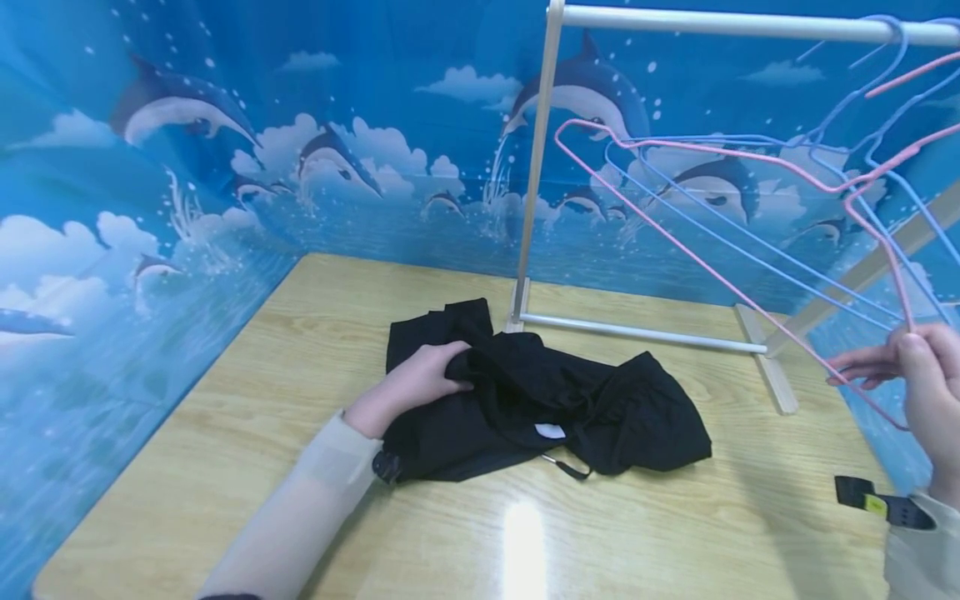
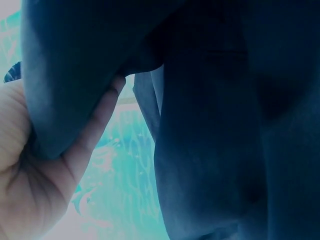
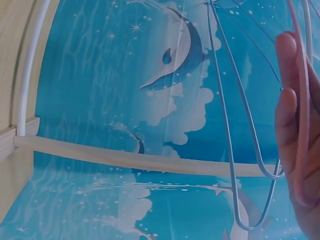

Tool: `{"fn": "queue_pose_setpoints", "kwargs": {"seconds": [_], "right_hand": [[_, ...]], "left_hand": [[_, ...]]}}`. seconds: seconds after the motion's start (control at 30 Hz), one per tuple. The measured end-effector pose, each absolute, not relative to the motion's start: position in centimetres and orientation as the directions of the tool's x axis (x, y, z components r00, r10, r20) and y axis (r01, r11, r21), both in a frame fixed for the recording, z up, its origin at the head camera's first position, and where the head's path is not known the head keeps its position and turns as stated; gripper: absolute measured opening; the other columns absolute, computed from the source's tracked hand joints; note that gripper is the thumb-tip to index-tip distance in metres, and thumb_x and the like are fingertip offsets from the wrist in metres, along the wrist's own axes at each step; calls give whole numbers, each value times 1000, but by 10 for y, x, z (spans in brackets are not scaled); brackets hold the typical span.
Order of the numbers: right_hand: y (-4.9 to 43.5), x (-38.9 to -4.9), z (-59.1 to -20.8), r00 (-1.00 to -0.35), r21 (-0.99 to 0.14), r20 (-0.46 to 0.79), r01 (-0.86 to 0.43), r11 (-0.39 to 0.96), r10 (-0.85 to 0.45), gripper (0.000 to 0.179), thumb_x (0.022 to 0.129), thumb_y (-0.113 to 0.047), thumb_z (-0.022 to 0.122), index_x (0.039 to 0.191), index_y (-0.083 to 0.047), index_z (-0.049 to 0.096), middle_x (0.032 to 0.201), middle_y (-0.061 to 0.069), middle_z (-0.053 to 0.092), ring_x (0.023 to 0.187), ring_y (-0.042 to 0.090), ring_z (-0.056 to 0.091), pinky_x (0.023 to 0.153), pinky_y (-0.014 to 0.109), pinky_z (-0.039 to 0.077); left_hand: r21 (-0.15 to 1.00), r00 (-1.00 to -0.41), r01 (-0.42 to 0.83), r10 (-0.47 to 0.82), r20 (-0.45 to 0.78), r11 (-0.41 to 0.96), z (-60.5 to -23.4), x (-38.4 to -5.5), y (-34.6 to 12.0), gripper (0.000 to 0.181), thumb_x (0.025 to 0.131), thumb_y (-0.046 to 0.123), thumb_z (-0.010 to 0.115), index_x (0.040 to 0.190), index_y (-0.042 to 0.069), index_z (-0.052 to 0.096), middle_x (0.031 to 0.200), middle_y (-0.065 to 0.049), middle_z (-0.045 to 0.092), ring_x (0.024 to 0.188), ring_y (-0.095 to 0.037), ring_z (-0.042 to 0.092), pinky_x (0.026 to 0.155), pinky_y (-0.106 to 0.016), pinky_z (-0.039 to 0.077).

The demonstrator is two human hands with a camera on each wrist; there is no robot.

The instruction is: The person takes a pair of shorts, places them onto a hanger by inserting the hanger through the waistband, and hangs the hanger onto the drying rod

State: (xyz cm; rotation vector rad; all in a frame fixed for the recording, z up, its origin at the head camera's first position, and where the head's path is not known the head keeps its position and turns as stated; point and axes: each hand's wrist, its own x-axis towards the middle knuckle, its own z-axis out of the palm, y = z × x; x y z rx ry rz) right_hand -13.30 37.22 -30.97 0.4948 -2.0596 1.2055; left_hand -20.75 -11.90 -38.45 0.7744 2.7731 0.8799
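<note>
A black garment (image 1: 480, 433) lies bunched on the table, with a white label (image 1: 550, 431) and a short metal-tipped cord (image 1: 567, 469) showing. At its left part, my left hand (image 1: 423, 379) grips a raised fold; the left wrist view shows dark cloth (image 2: 210, 125) between thumb and fingers, the fingertips partly hidden. Over at the right edge, my right hand (image 1: 930, 375) holds a pink wire hanger (image 1: 675, 242) by one end. In the right wrist view, the thumb and fingers (image 3: 286, 120) lie along the pink wire (image 3: 303, 100). Its far end points left, above the garment.
A rack with a white top rail (image 1: 720, 21), wooden posts (image 1: 536, 167) and a lower bar (image 1: 645, 331) stands at the back right. Blue hangers (image 1: 903, 42) hang from it, behind the pink one. A dolphin-printed backdrop (image 1: 337, 225) surrounds the wooden table (image 1: 247, 467).
</note>
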Motion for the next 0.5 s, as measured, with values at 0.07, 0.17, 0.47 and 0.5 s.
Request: {"fn": "queue_pose_setpoints", "kwargs": {"seconds": [0.07, 0.17, 0.47, 0.5], "right_hand": [[373, -132, -312, -697, -601, 717, -621, 504, -4, 32, 99, 5, 31, 80, -9, 51, 76, -21, 70, 59, -6, 65, 50, 9, 45], [374, -130, -316, -722, -617, 691, -609, 498, -26, 30, 99, 7, 31, 77, -2, 50, 76, -19, 71, 60, -5, 66, 54, 9, 48], [369, -127, -324, -739, -548, 669, -567, 615, -86, 28, 98, 7, 35, 73, 5, 48, 78, -33, 64, 62, -13, 62, 55, 7, 48], [369, -126, -325, -738, -544, 668, -571, 615, -94, 28, 98, 8, 36, 74, 6, 49, 79, -32, 64, 62, -13, 62, 56, 7, 48]], "left_hand": [[572, -865, 427, 502, 31, 700, -384, -208, -120, 42, 87, 17, 73, 126, 13, 58, 121, -8, 67, 113, -26, 63, 98, -42, 49], [564, -870, 426, 492, 39, 707, -383, -208, -120, 43, 87, 17, 73, 127, 13, 58, 121, -9, 67, 113, -27, 63, 99, -43, 49], [560, -874, 424, 483, 48, 712, -383, -210, -122, 43, 87, 18, 73, 127, 12, 58, 120, -10, 67, 112, -27, 64, 98, -43, 49], [563, -877, 420, 478, 50, 712, -383, -210, -122, 43, 87, 18, 74, 127, 12, 58, 120, -10, 68, 112, -27, 64, 98, -43, 49]]}}
